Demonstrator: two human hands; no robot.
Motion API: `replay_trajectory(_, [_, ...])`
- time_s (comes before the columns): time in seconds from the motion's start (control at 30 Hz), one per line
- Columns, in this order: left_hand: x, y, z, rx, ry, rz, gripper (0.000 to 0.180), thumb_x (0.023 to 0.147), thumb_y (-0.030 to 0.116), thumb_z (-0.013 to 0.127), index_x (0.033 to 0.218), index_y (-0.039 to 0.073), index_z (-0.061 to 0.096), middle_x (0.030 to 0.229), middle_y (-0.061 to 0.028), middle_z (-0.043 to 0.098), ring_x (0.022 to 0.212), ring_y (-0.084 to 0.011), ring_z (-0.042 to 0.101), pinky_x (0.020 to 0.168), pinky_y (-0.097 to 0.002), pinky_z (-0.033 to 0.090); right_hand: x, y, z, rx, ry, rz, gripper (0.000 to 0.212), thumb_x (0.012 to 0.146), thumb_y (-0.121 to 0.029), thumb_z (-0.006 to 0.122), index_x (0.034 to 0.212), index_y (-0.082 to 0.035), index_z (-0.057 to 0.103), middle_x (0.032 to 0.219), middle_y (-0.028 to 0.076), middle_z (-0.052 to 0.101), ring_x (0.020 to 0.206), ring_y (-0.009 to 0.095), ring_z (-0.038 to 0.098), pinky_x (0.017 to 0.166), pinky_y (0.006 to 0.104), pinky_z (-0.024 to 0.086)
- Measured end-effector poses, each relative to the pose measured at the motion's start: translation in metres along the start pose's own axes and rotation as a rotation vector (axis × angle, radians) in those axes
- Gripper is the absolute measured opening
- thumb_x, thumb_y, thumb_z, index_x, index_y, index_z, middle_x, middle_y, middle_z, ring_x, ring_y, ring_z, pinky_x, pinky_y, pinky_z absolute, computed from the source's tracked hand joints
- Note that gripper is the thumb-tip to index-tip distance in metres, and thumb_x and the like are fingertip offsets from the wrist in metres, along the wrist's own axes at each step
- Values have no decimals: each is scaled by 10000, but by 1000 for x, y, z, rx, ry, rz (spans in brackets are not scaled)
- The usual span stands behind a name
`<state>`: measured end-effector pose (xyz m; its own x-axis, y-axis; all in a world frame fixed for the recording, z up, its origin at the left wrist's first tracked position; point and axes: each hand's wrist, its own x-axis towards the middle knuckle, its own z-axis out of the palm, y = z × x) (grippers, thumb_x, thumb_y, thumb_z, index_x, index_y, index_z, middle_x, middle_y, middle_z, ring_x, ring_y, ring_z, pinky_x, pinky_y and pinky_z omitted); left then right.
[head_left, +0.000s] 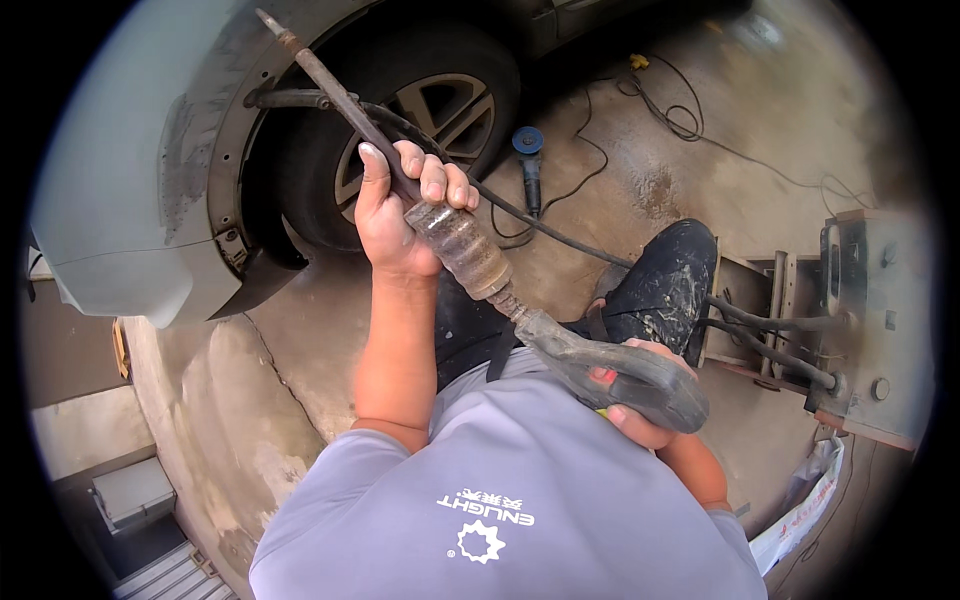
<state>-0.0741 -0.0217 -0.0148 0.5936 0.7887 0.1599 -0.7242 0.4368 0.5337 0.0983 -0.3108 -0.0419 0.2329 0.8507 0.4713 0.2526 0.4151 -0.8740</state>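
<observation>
A slide hammer dent puller slants across the view, its pointed tip at the upper left near the car's fender. My left hand is closed round the dark rod, just above the worn metal sliding weight. The weight sits partway along the rod. At the lower right end, my right hand grips the dark pistol-style handle, which has a red button on it. Part of that hand is hidden behind the handle. The grey car fender has a rough, scuffed patch beside the wheel arch.
A car wheel stands ahead. A clamp is attached near the arch edge, with a thick cable crossing the floor. An angle grinder lies with its cord beyond my knee. At right stands a metal machine with two thick cables.
</observation>
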Motion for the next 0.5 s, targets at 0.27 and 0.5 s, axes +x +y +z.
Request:
replay_trajectory(0.27, [1,-2,3,-35,32,6,530,1093,556,382,843,103,495,637,-57,553,651,-287,564,636,-434,499,-9,-7,-7,-65,-82,64,454,730,-115,757,1127,64,630,988,136,722,867,286,665,746,369,556])
replay_trajectory(0.5, [0,2,4,-73,-10,18,539,1095,564,357,843,106,485,633,-58,557,656,-286,565,641,-435,498,5,-4,1,125,-16,-21,430,719,-83,773,1074,47,568,961,162,689,781,288,652,690,375,553])
